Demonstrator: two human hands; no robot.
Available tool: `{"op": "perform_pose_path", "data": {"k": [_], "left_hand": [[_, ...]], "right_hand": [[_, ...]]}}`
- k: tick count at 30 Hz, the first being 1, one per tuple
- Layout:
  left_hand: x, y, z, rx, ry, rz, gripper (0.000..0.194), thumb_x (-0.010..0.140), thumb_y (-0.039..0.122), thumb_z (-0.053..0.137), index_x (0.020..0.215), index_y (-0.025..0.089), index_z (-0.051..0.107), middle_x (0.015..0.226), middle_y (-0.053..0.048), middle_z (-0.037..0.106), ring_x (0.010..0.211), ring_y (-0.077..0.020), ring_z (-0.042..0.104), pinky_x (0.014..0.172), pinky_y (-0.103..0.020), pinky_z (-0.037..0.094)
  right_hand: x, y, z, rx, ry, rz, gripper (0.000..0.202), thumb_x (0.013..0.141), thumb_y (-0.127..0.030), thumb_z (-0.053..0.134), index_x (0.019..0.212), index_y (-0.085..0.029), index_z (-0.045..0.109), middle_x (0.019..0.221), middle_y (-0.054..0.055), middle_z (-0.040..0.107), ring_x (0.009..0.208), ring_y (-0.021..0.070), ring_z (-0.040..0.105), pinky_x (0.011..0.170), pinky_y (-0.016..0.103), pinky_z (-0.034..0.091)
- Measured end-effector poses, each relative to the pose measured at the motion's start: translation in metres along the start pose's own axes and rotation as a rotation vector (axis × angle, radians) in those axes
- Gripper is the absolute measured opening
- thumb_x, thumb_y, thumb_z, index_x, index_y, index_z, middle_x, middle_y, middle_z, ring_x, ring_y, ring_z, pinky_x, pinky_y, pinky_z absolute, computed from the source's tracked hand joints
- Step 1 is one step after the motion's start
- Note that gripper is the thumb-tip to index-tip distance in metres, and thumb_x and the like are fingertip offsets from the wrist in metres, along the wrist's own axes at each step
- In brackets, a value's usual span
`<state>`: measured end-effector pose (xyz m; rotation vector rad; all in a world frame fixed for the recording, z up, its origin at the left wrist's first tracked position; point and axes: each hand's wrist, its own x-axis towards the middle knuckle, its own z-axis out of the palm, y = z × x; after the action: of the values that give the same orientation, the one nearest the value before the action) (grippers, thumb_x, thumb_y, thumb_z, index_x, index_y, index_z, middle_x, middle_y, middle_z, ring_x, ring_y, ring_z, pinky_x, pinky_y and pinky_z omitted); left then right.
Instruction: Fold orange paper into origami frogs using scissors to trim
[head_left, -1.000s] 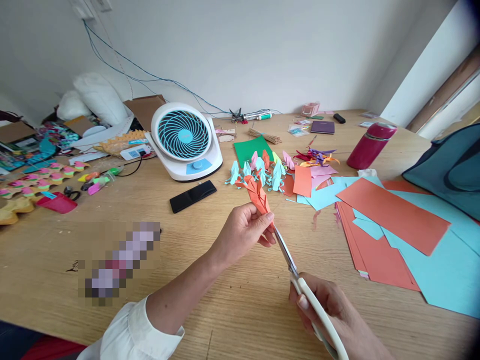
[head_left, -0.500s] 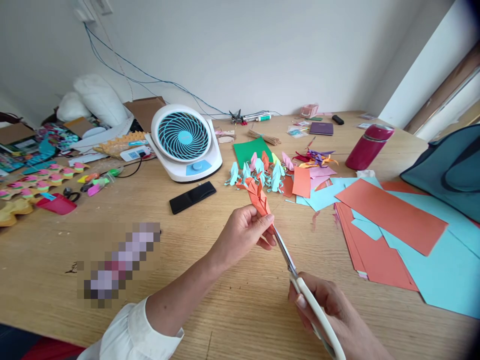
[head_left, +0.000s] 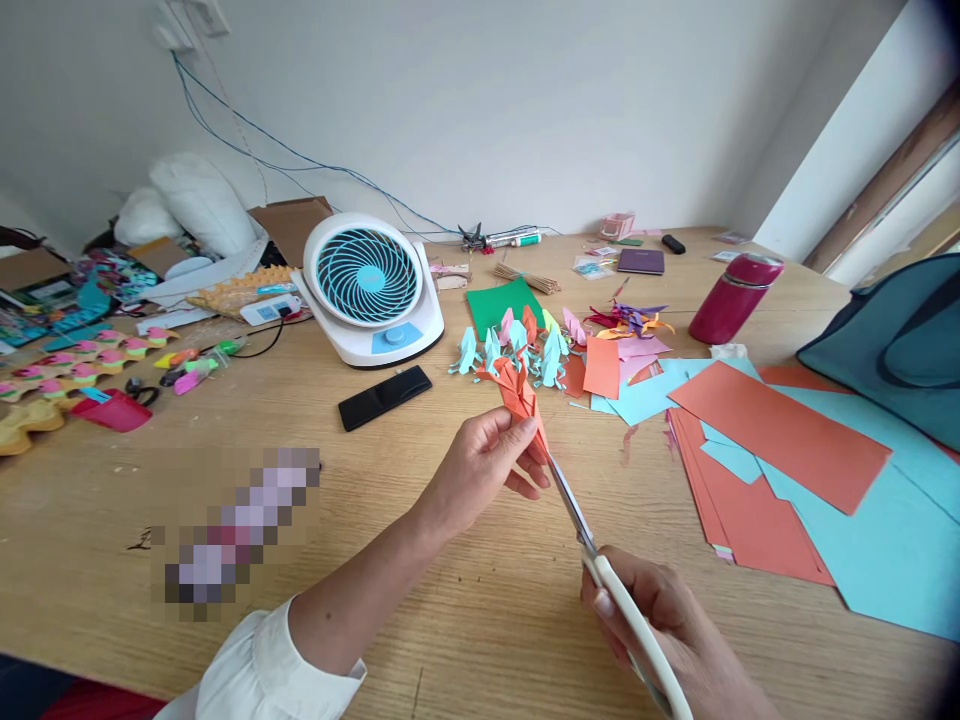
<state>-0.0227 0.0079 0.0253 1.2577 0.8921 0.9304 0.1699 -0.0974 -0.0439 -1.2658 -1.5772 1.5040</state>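
Note:
Between the thumb and fingers of my left hand [head_left: 487, 460] is an orange folded paper figure [head_left: 517, 388], its pointed tail toward me. My right hand [head_left: 660, 610] is wrapped round the white handles of a pair of scissors [head_left: 574, 510]. The blades look nearly closed, and their tips meet the lower end of the folded paper. Whether they bite into it I cannot tell. Just beyond my left hand stand several small folded paper figures [head_left: 553, 355] in light blue, pink, orange and yellow. A green paper sheet [head_left: 506, 303] lies behind them.
Orange sheets [head_left: 780, 425] and light blue sheets [head_left: 892, 540] spread across the right side, near a magenta flask [head_left: 735, 300] and a blue bag [head_left: 892, 340]. A white fan [head_left: 367, 280] stands at the back left behind a black phone [head_left: 385, 397]. A pixelated object [head_left: 240, 530] lies left of my forearm.
My left thumb has shifted slightly up along the orange paper figure, showing more of its lower end by the scissor tips. Both hands keep their hold.

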Motion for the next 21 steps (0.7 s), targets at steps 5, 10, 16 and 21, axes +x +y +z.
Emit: {"op": "perform_pose_path", "data": {"k": [5,10,16,21], "left_hand": [[0.0024,-0.0015,-0.0014,0.01,0.03,0.019,0.034,0.088,0.043,0.066,0.077,0.013,0.058,0.069,-0.001,0.065,0.053,-0.0094,0.064,0.049,-0.019,0.057],[0.0005,-0.0007,0.0011,0.01,0.005,0.009,0.036,0.087,0.046,0.068,0.076,0.013,0.059,0.067,-0.001,0.067,0.053,-0.0091,0.064,0.05,-0.018,0.057],[-0.0011,0.0007,0.003,0.004,0.012,-0.004,0.036,0.086,0.047,0.068,0.077,0.013,0.059,0.067,-0.001,0.067,0.053,-0.0094,0.065,0.05,-0.018,0.057],[-0.001,0.001,0.0033,-0.002,0.019,-0.012,0.036,0.085,0.047,0.069,0.077,0.013,0.059,0.067,-0.002,0.067,0.052,-0.0102,0.065,0.049,-0.019,0.057]], "right_hand": [[-0.0009,0.0008,0.0008,0.009,-0.019,0.02,0.055,0.092,-0.071,0.045,0.07,-0.021,0.046,0.061,-0.004,0.042,0.057,0.0112,0.033,0.052,0.027,0.024],[-0.0009,-0.0044,0.0022,0.047,-0.036,0.047,0.059,0.088,-0.076,0.045,0.071,-0.02,0.047,0.06,-0.004,0.041,0.055,0.0103,0.031,0.05,0.026,0.023],[-0.0021,-0.0041,0.0025,0.058,-0.023,0.025,0.059,0.088,-0.077,0.045,0.069,-0.02,0.045,0.06,-0.005,0.038,0.055,0.0101,0.03,0.05,0.026,0.023],[-0.0004,-0.0048,0.003,0.041,-0.012,0.0,0.058,0.09,-0.074,0.045,0.068,-0.02,0.043,0.06,-0.004,0.037,0.055,0.0104,0.03,0.051,0.026,0.024]]}}
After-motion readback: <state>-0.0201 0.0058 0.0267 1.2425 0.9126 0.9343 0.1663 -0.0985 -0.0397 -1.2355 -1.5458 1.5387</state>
